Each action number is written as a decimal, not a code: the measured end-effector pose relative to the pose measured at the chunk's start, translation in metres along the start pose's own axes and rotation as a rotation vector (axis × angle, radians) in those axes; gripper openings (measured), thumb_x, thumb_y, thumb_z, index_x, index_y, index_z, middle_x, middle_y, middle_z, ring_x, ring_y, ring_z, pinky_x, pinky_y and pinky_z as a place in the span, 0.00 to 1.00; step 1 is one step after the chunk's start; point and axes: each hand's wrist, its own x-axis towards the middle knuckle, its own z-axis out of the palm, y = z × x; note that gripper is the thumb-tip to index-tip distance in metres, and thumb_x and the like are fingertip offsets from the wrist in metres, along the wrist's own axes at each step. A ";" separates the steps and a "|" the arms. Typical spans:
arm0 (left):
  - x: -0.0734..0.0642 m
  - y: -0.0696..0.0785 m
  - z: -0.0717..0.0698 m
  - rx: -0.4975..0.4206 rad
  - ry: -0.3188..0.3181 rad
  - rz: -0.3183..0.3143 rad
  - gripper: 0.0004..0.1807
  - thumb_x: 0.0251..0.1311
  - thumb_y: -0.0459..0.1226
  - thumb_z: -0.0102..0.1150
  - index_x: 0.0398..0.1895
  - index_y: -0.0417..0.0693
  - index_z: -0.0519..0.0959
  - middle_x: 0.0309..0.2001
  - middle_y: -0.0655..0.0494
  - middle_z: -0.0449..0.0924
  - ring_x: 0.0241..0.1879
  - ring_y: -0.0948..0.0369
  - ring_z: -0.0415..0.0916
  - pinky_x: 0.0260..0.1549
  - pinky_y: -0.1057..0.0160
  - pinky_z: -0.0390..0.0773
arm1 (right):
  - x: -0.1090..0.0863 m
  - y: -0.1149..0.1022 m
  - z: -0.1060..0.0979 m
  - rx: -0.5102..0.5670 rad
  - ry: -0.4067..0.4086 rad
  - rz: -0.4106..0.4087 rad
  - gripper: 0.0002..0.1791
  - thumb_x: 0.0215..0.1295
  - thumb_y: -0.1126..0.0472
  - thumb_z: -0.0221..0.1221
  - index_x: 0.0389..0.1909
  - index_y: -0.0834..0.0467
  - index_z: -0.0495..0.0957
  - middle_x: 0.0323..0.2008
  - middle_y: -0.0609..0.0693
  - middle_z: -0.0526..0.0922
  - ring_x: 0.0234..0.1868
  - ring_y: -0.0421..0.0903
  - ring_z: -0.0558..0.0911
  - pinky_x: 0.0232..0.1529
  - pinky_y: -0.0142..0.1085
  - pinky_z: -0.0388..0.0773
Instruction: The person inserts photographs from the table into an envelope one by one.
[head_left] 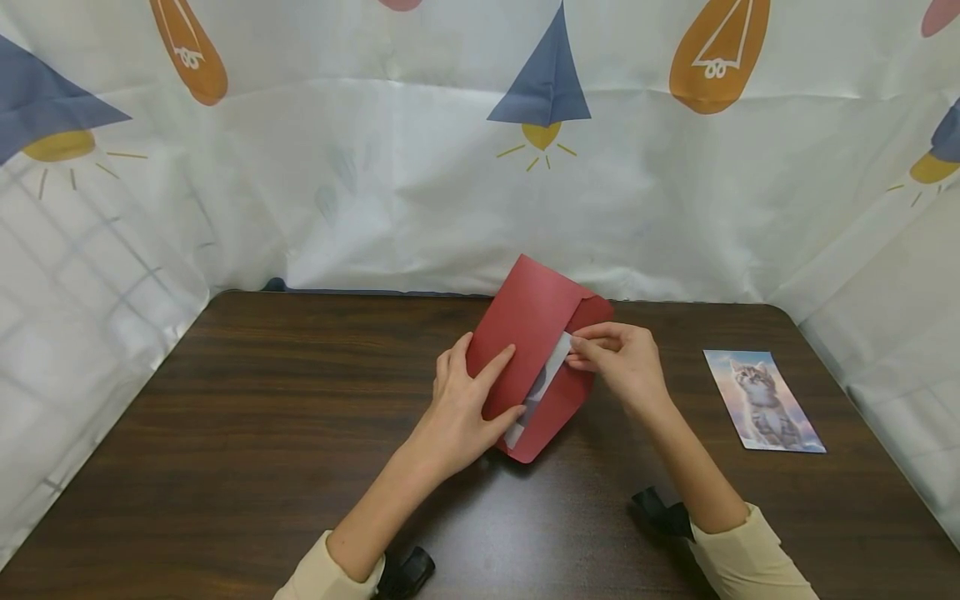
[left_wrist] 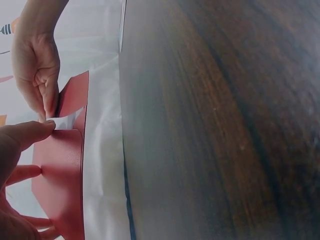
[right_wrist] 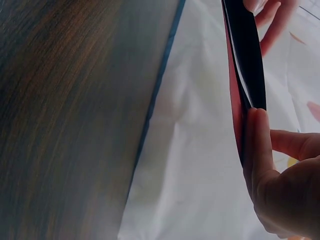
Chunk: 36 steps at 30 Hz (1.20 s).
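Observation:
A red envelope (head_left: 525, 333) is tilted over the middle of the table, its flap (head_left: 551, 417) folded out toward the lower right. A whitish card (head_left: 553, 367) with grey print sticks out along the opening. My left hand (head_left: 468, 408) grips the envelope from its left side, thumb near the card's lower end. With my right hand (head_left: 618, 358) I pinch the card's upper end between thumb and fingers. In the left wrist view the left thumb (left_wrist: 30, 132) lies at the envelope's mouth. The right wrist view shows the envelope nearly edge-on; most of the card is hidden inside.
A kitten picture card (head_left: 765, 404) lies face up on the right part of the dark wooden table (head_left: 262, 433). Behind the table hangs a white curtain (head_left: 450, 200) with printed lamps and bulbs. Black straps (head_left: 405, 573) are at both wrists.

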 end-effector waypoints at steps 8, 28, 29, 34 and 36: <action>0.000 0.000 -0.001 -0.008 -0.010 0.005 0.40 0.59 0.41 0.79 0.74 0.47 0.74 0.76 0.30 0.55 0.71 0.36 0.56 0.58 0.37 0.78 | 0.000 0.000 0.001 0.004 0.003 -0.008 0.16 0.73 0.70 0.63 0.52 0.80 0.80 0.35 0.56 0.89 0.29 0.37 0.89 0.40 0.32 0.87; 0.000 0.002 0.000 -0.033 -0.042 -0.005 0.39 0.60 0.40 0.78 0.75 0.47 0.74 0.77 0.30 0.54 0.73 0.35 0.53 0.60 0.36 0.76 | 0.000 0.001 0.001 0.024 0.025 -0.023 0.15 0.75 0.71 0.61 0.51 0.81 0.78 0.31 0.50 0.87 0.29 0.36 0.89 0.41 0.32 0.87; 0.000 0.003 0.000 -0.034 -0.044 -0.007 0.39 0.60 0.40 0.78 0.75 0.47 0.74 0.77 0.31 0.54 0.73 0.35 0.53 0.60 0.36 0.76 | 0.000 0.002 0.001 0.024 0.025 -0.022 0.15 0.75 0.71 0.61 0.51 0.81 0.78 0.31 0.50 0.87 0.29 0.36 0.89 0.41 0.32 0.87; 0.000 0.002 0.000 -0.039 -0.051 -0.012 0.40 0.60 0.40 0.78 0.75 0.46 0.73 0.77 0.31 0.54 0.74 0.36 0.53 0.59 0.37 0.77 | 0.000 0.002 0.001 0.017 0.021 -0.018 0.15 0.75 0.71 0.61 0.51 0.81 0.78 0.32 0.51 0.87 0.29 0.36 0.89 0.41 0.31 0.87; 0.000 0.003 0.000 -0.039 -0.051 -0.009 0.40 0.60 0.40 0.78 0.75 0.46 0.73 0.77 0.31 0.54 0.74 0.35 0.53 0.58 0.37 0.78 | 0.000 0.003 0.001 0.013 0.023 -0.019 0.15 0.74 0.71 0.61 0.51 0.81 0.79 0.32 0.52 0.87 0.29 0.36 0.89 0.41 0.32 0.87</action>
